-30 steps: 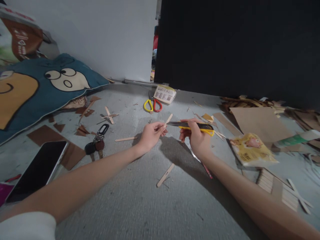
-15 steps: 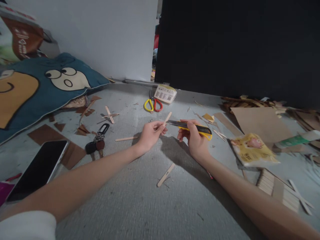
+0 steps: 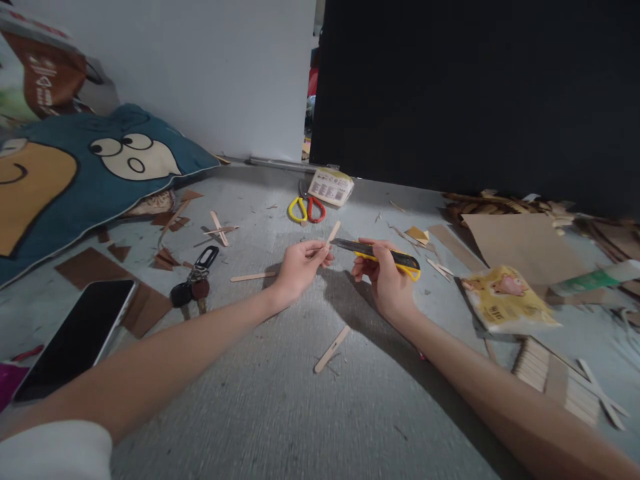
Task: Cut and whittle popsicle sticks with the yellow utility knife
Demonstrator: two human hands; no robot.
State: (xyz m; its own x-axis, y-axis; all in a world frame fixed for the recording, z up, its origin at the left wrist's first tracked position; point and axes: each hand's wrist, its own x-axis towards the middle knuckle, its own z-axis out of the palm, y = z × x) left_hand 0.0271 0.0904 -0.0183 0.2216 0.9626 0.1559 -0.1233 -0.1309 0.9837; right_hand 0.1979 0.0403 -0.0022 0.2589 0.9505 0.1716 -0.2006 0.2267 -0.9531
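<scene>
In the middle of the head view, my left hand (image 3: pixel 300 268) pinches a wooden craft stick (image 3: pixel 334 231), its upper end pointing up and away from me. My right hand (image 3: pixel 387 280) is wrapped round a yellow and black utility knife (image 3: pixel 393 257). The knife's blade points left, and its tip is at the stick by my left fingertips; whether it bites into the wood I cannot tell. A second craft stick (image 3: pixel 332 349) with a small slot in it lies on the grey surface nearer to me. Another craft stick (image 3: pixel 253 277) lies partly behind my left hand.
Scissors (image 3: pixel 306 209) with yellow and red handles and a tissue pack (image 3: pixel 331 187) lie beyond my hands. To the left are keys (image 3: pixel 191 291), a phone (image 3: pixel 75 340), cardboard scraps and a blue pillow (image 3: pixel 150 143). On the right lie a yellow packet (image 3: pixel 507 300), a glue tube (image 3: pixel 595 279) and bundled sticks (image 3: pixel 555 380).
My right hand and the knife have shifted slightly left, bringing the blade closer to the stick. The stick in my left hand has tilted a little more upright.
</scene>
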